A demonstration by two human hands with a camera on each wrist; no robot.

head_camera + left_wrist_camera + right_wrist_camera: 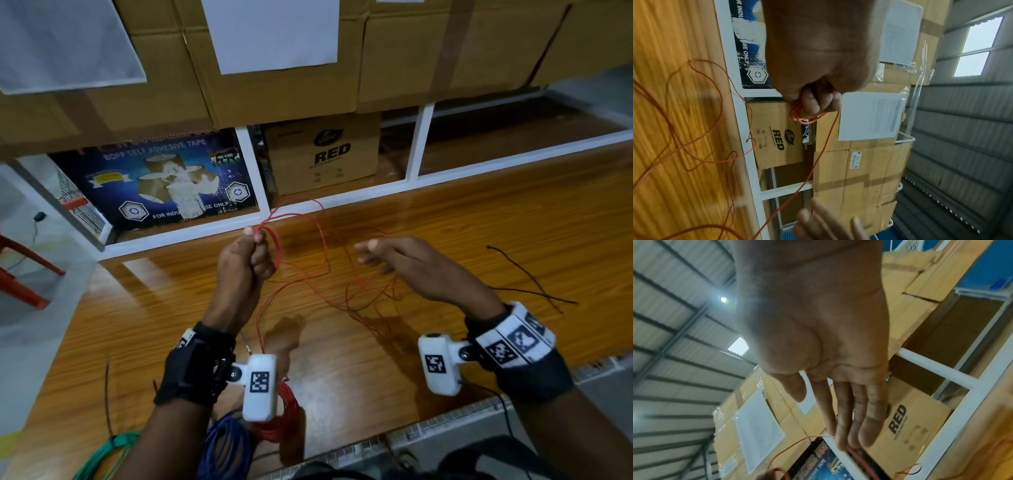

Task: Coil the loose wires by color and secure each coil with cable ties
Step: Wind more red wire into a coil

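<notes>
Red wire (274, 240) is bunched in loops in the left hand (245, 263), fingers clenched round it above the wooden floor (479, 219). Right hand (411, 263) is just beside it, fingers straight and relaxed, gripping nothing. The rest of the wire trails loose across the floor between both hands. Black wire (527, 277) lies off right, and red coil (284, 414), blue coil (226, 442), green coil (109, 448) sit near the wrists.

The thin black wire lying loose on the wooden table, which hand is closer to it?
Right. The right hand hovers open just beside the thin black wire without touching it. The left hand is farther off, its fingers gripping loops of thin red wire.
</notes>
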